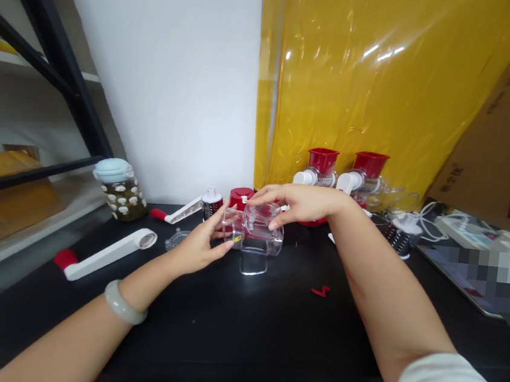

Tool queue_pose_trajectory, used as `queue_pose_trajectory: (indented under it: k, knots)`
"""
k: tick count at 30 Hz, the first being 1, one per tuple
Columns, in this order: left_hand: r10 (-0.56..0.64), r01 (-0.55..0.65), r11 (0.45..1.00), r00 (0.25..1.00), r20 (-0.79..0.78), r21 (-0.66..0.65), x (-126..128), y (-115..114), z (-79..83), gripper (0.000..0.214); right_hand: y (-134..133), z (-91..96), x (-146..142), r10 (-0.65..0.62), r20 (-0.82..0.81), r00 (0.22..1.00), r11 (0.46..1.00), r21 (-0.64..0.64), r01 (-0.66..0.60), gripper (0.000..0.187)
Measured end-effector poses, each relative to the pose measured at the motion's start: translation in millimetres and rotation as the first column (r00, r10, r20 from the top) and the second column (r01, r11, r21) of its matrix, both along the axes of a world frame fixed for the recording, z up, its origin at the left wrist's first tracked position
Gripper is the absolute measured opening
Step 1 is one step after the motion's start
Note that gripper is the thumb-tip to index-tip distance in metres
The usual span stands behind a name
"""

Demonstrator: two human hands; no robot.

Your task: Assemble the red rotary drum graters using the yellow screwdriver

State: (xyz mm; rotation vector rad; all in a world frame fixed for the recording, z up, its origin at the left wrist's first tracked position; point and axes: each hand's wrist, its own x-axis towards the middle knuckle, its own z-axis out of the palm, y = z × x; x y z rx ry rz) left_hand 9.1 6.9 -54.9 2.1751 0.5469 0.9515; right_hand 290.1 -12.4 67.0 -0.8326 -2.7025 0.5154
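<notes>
A clear plastic grater housing [256, 240] stands on the black table [231, 328] in the middle of the view. My left hand [199, 243] grips its left side, fingers curled on the clear wall. From above, my right hand [294, 204] closes its fingers on the housing's top right. A pale green bangle [123, 303] circles my left wrist. Just behind the housing sits a red part [240, 197], partly hidden by my hands.
A white crank handle with a red grip [105, 252] lies at left, a second one [180, 212] behind it. A glass jar with a pale blue lid [121, 190] stands far left. Two assembled red-topped graters [322, 169] [368, 175] stand before yellow film. A metal drum [400, 233] and cables lie right.
</notes>
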Motion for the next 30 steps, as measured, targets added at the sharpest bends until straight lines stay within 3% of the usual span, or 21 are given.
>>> queue_pose_trajectory:
  k: [16, 23, 26, 30]
  knots:
    - [0.000, 0.000, 1.000, 1.000, -0.006, 0.015, 0.8, 1.3, -0.6, 0.085, -7.5, 3.2, -4.1, -0.058, 0.059, 0.997, 0.998, -0.017, 0.059, 0.065]
    - [0.005, -0.005, 1.000, 1.000, -0.013, 0.026, 0.9, 1.6, -0.1, 0.083, -13.6, 6.4, -5.4, -0.112, -0.089, 0.990, 0.993, -0.039, 0.109, 0.067]
    - [0.057, -0.056, 0.997, 0.998, -0.022, 0.048, 1.9, -2.1, 2.5, 0.082, -16.7, 6.3, -10.4, -0.237, -0.161, 0.958, 0.969, 0.028, 0.244, 0.068]
    - [0.135, -0.132, 0.987, 0.990, -0.036, 0.091, 5.1, -8.9, 7.0, 0.080, -25.1, 6.4, -24.1, -0.425, -0.130, 0.896, 0.877, 0.187, 0.443, 0.056]
